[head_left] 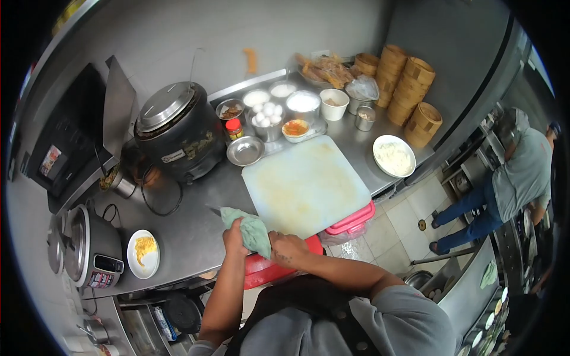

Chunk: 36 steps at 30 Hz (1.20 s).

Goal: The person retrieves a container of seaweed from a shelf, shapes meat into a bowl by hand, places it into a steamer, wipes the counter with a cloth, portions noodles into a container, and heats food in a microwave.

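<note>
A green cloth (248, 231) is bunched between my two hands, just off the near left edge of the white cutting board (306, 181). My left hand (236, 237) is closed on the cloth's left side. On the right, my right hand (287, 248) is closed beside the cloth's lower right edge; what lies inside its fingers is hidden. A thin metal tip, perhaps a blade (212, 209), sticks out past the cloth's upper left, and the rest of it is covered.
Bowls of eggs (267, 114) and ingredients, a black soup warmer (178, 139) and bamboo steamers (409, 89) stand behind. A white bowl (394, 156) sits right, a rice cooker (92, 249) left. Red lids (350, 221) lie below the board. Another person (522, 166) stands far right.
</note>
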Each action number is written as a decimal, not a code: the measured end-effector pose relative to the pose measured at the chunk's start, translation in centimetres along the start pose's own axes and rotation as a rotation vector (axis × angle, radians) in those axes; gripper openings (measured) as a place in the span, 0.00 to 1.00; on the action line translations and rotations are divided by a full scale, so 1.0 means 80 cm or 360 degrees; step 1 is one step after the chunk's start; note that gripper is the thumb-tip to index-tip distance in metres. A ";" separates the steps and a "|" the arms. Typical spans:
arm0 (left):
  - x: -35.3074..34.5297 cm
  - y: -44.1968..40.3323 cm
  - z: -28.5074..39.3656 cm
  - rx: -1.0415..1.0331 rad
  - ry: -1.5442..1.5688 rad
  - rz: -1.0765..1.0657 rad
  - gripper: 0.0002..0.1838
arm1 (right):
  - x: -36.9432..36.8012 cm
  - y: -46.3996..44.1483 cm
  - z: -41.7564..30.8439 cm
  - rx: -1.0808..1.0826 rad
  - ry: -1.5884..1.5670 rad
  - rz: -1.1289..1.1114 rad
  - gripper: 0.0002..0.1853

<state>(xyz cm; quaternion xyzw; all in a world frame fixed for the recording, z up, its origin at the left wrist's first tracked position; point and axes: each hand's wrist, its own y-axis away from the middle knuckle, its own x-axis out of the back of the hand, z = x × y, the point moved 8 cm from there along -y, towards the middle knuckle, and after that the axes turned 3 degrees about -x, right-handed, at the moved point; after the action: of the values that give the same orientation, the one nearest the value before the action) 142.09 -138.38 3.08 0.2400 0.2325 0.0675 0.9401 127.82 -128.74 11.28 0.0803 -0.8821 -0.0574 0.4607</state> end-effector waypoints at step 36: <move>0.100 0.004 0.148 -0.1526 -0.2143 0.0166 0.33 | 0.075 0.063 0.208 -0.0040 -0.0139 0.0960 0.22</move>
<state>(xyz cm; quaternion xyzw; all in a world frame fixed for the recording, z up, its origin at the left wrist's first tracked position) 154.69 -141.17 9.19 -0.1873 -0.4456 0.0448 0.8742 110.35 -124.53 7.54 -0.1934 -0.8843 0.0676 0.4196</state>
